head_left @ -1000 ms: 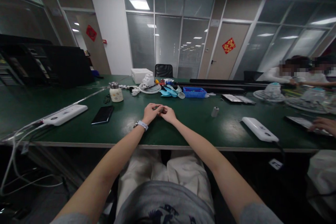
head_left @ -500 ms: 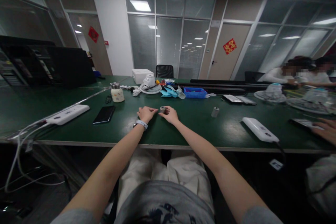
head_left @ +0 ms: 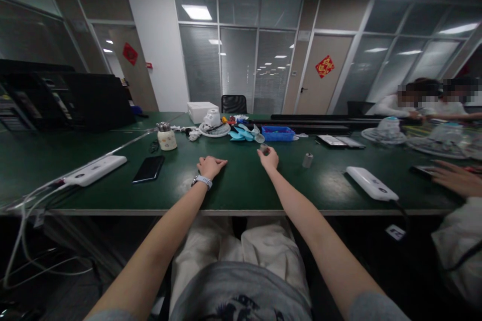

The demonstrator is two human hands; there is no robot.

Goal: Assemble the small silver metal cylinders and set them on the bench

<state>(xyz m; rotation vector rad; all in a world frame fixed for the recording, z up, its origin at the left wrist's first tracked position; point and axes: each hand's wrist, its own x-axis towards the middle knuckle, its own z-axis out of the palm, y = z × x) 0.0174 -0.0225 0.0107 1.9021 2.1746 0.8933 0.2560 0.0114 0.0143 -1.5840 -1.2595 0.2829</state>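
Left hand: the left hand (head_left: 211,165) rests palm down on the dark green table (head_left: 241,188), fingers together and lightly bent, gripping nothing; a pale-strapped wristwatch (head_left: 203,179) sits on its wrist.
Right hand: the right hand (head_left: 268,159) is raised slightly off the table, well apart from the left, fingertips pinching a small grey metal cylinder (head_left: 264,149).
Held piece: upright at the right hand's fingertips, on their far side.
Right of the right hand: a second small grey cylinder (head_left: 308,160) stands on the table; further out lies a white power strip (head_left: 371,183).
Left of the left hand: a black smartphone (head_left: 148,168) lies flat.
Beyond the hands: a blue plastic tray (head_left: 277,133) and light-blue fan blades (head_left: 244,133).
Far right: another person's hand (head_left: 452,178).
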